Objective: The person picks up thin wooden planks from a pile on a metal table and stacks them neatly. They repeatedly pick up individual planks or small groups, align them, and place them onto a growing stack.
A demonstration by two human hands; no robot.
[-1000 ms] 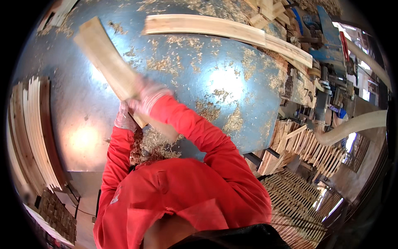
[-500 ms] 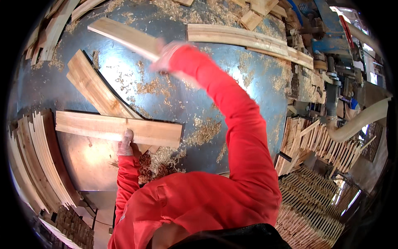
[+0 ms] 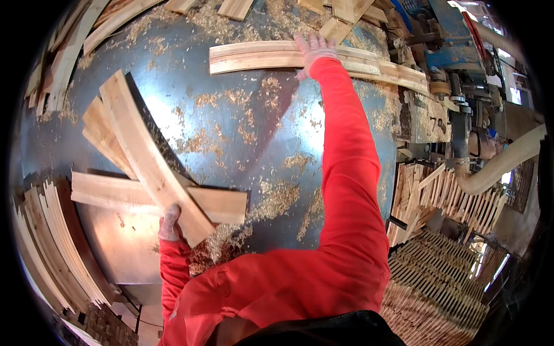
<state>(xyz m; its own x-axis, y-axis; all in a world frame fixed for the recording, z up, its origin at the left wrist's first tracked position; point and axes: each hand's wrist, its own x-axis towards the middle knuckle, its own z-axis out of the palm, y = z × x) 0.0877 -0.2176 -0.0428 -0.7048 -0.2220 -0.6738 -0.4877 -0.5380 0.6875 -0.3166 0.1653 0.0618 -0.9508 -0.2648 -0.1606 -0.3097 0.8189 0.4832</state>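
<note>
Boards on a metal bench, seen from above. The left hand clamped the near end of the top board, its thumb laid over the wood and its fingers hidden; this board slanted from the bench's near edge toward its far left corner. It lay over a crosswise board and a third board, which fanned out beneath. The right hand, fingers spread apart, reached across the far boards, which ran along the far side toward the right edge; whether it pressed on them could not be told. A sound hold there called for thumb and fingertips on opposite edges of one board, with the left thumb kept firm so that the crossed pile would not slide.

Shavings littered the bench and could, in all likelihood, keep a board from lying flat. Offcuts crowded the far right corner, close behind the right hand; a machine stood beyond the far boards' right end, limiting movement that way. Thin strips were stacked by the left edge.
</note>
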